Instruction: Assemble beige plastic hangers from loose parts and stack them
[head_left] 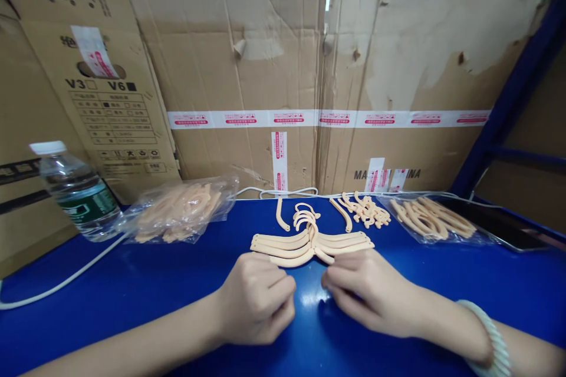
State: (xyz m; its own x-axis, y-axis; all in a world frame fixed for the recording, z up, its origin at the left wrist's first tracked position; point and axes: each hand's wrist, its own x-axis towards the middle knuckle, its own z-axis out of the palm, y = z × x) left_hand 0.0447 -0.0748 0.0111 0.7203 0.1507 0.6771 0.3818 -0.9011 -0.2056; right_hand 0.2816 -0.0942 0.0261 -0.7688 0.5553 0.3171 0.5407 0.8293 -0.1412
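A row of small peach plastic hangers [311, 244] lies overlapping on the blue table [132, 283], just beyond my hands. My left hand [256, 300] rests on the table in a loose fist, knuckles up, its fingertips close to the nearest hanger's left arm. My right hand [367, 288], fingers curled and pressed together, touches the right end of the nearest hanger. What either hand holds, if anything, is hidden. A pale beaded bracelet [489, 336] circles my right wrist.
A clear bag of peach parts [179, 209] lies at the left, a water bottle [77, 191] beside it. Loose curved pieces [365, 210] and another open bag of parts [431, 218] sit at the right. Cardboard boxes [283, 70] wall the back; a white cable [53, 288] crosses left.
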